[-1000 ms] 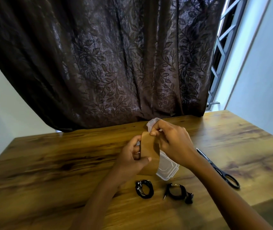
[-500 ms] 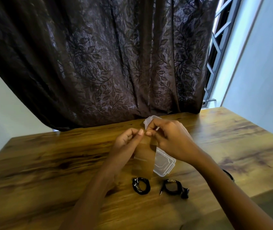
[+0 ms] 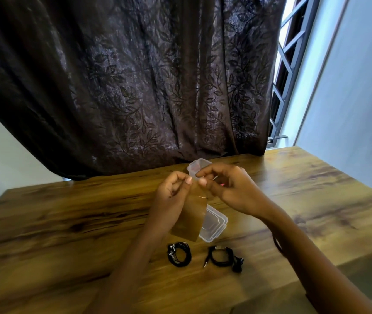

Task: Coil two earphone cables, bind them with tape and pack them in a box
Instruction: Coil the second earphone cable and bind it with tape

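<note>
Wood-grain tabletop [image 3: 67, 223]: all task items are laid out on it, in front of a dark leaf-patterned curtain [image 3: 123, 87].

- Left hand [image 3: 172, 196]: held above the table, fingers curled; the top edge of a brown translucent tape strip [image 3: 191, 216] is pinched between thumb and forefinger.
- Tape strip: cut loose and hung down from the fingertips, slightly curled; its lower end is in front of the box and clear of the table.
- Right hand [image 3: 228, 189]: raised just beside the left; the same top edge appears to be pinched at its right corner by thumb and forefinger.
- Left coil [image 3: 179, 254] and right coil [image 3: 222, 257]: both black earphone cables are wound and laid side by side, apart, near the table's front. Whether either is bound cannot be told.
- Clear plastic box [image 3: 216, 225]: lid open, nothing seen inside; partly hidden behind tape and hands.

Step judged: binding, with the strip being readied at its top edge. Coiling looks done and packing is not started.

Next move: the strip should be lowered to one coil and wrapped round the bundle while kept taut, so that it is not folded onto itself.
</note>
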